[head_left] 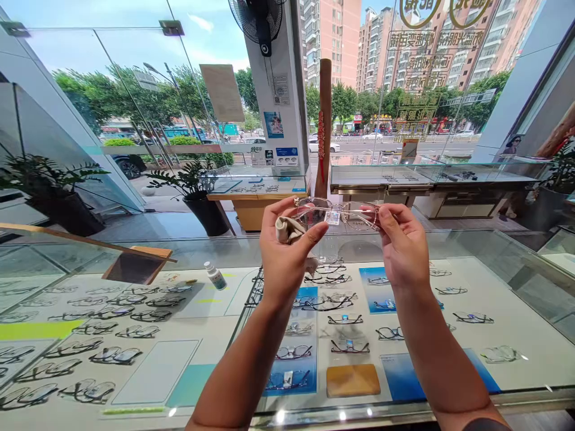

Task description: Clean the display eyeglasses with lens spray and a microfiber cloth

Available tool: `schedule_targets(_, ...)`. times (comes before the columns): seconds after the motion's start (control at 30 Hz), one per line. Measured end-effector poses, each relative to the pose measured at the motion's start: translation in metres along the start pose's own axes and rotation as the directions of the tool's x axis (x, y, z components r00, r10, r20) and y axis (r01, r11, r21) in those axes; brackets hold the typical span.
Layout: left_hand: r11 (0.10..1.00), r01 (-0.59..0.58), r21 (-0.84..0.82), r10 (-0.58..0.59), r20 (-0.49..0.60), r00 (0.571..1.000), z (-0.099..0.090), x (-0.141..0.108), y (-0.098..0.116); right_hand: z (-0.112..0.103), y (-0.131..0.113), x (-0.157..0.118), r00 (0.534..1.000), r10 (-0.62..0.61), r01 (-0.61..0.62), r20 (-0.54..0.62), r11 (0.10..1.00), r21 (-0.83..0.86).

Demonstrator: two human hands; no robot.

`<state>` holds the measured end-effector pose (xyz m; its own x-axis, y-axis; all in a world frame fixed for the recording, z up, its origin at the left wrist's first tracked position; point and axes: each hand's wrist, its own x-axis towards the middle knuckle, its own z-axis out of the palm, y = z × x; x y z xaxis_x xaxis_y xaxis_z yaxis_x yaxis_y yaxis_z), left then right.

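A pair of thin-rimmed eyeglasses (pixel 360 205) is held up in front of me, above the glass display case. My left hand (pixel 287 251) grips the left side of the frame, with a folded beige cloth (pixel 288 230) tucked in the palm and under the fingers. On the other side, my right hand (pixel 404 245) pinches the frame near the right hinge. A small white label (pixel 333 218) shows around the middle of the glasses. The temples are folded behind the lenses.
The glass case (pixel 350 413) holds rows of eyeglasses, blue cards and an amber case (pixel 353 380). Left stand a white bottle (pixel 215 275) and a wood-framed mirror (pixel 139 263). Further off are potted plants (pixel 197 197), a wooden post (pixel 324 120), more counters (pixel 381 176) and large windows.
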<state>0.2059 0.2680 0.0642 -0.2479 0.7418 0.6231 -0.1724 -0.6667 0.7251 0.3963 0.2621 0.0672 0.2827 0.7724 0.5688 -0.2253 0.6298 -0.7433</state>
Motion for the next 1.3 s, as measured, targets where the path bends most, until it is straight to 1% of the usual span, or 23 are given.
schedule_targets(0.17, 1.000, 0.008, -0.028, -0.008, -0.002, 1.000, 0.001, 0.000, -0.002, 0.001, 0.000, 0.000, 1.000, 0.015, -0.016, 0.009, 0.998, 0.061)
schedule_targets(0.4, 0.992, 0.067, -0.110, -0.062, 0.048, 0.997, 0.005, 0.002, -0.006, 0.001, -0.008, -0.003, 0.999, -0.039, 0.039, 0.003, 0.999, -0.028)
schedule_targets(0.57, 0.984, 0.090, -0.151, -0.083, 0.055, 0.995, 0.008, 0.002, -0.005, 0.000, -0.007, -0.001, 0.999, -0.030, 0.030, -0.016, 0.999, 0.027)
schedule_targets(0.63, 0.972, 0.133, -0.194, -0.123, 0.060, 0.991, 0.010, 0.002, -0.004, 0.000, -0.007, -0.002, 0.999, -0.032, 0.032, -0.003, 0.999, 0.009)
schedule_targets(0.73, 0.907, 0.267, -0.326, -0.244, 0.110, 0.964, 0.013, 0.005, 0.001, 0.000, -0.009, -0.004, 0.996, -0.071, 0.072, 0.052, 0.997, -0.012)
schedule_targets(0.77, 0.865, 0.326, -0.381, -0.295, 0.138, 0.945, 0.013, 0.006, 0.002, -0.001, -0.009, -0.005, 0.992, -0.097, 0.097, 0.081, 0.995, -0.007)
schedule_targets(0.8, 0.809, 0.396, -0.435, -0.354, 0.178, 0.918, 0.014, 0.008, 0.003, -0.002, -0.010, -0.005, 0.985, -0.126, 0.128, 0.115, 0.992, -0.006)
schedule_targets(0.83, 0.733, 0.482, -0.480, -0.423, 0.233, 0.875, 0.014, 0.009, 0.005, -0.003, -0.010, -0.004, 0.976, -0.157, 0.161, 0.153, 0.987, -0.017)
schedule_targets(0.87, 0.635, 0.580, -0.511, -0.496, 0.306, 0.813, 0.014, 0.011, 0.006, -0.004, -0.010, -0.004, 0.964, -0.186, 0.198, 0.191, 0.979, -0.045)
schedule_targets(0.9, 0.519, 0.676, -0.523, -0.559, 0.390, 0.732, 0.014, 0.012, 0.006, -0.004, -0.010, -0.003, 0.950, -0.216, 0.241, 0.225, 0.966, -0.090)
schedule_targets(0.93, 0.400, 0.757, -0.516, -0.603, 0.474, 0.642, 0.014, 0.013, 0.007, -0.004, -0.010, -0.003, 0.935, -0.250, 0.293, 0.253, 0.945, -0.145)
schedule_targets(0.97, 0.294, 0.816, -0.498, -0.626, 0.545, 0.558, 0.014, 0.013, 0.006, -0.004, -0.011, -0.002, 0.918, -0.286, 0.346, 0.275, 0.915, -0.206)
schedule_targets(1.0, 0.212, 0.854, -0.476, -0.634, 0.598, 0.491, 0.014, 0.013, 0.005, -0.004, -0.011, -0.002, 0.900, -0.323, 0.400, 0.292, 0.878, -0.262)
schedule_targets(1.03, 0.157, 0.874, -0.460, -0.634, 0.632, 0.446, 0.015, 0.013, 0.004, -0.003, -0.011, -0.003, 0.882, -0.357, 0.448, 0.309, 0.839, -0.309)
schedule_targets(1.1, 0.101, 0.893, -0.438, -0.631, 0.666, 0.398, 0.017, 0.010, 0.001, -0.002, -0.012, -0.004, 0.844, -0.407, 0.522, 0.349, 0.770, -0.366)
schedule_targets(1.17, 0.078, 0.904, -0.420, -0.639, 0.675, 0.369, 0.019, 0.006, -0.003, -0.001, -0.012, -0.004, 0.812, -0.445, 0.574, 0.379, 0.728, -0.375)
schedule_targets(1.23, 0.071, 0.914, -0.399, -0.654, 0.674, 0.344, 0.021, 0.003, -0.006, -0.002, -0.012, -0.004, 0.786, -0.479, 0.609, 0.391, 0.707, -0.360)
schedule_targets(1.3, 0.072, 0.927, -0.368, -0.658, 0.681, 0.322, 0.021, 0.001, -0.008, -0.004, -0.011, -0.003, 0.777, -0.492, 0.620, 0.393, 0.708, -0.339)
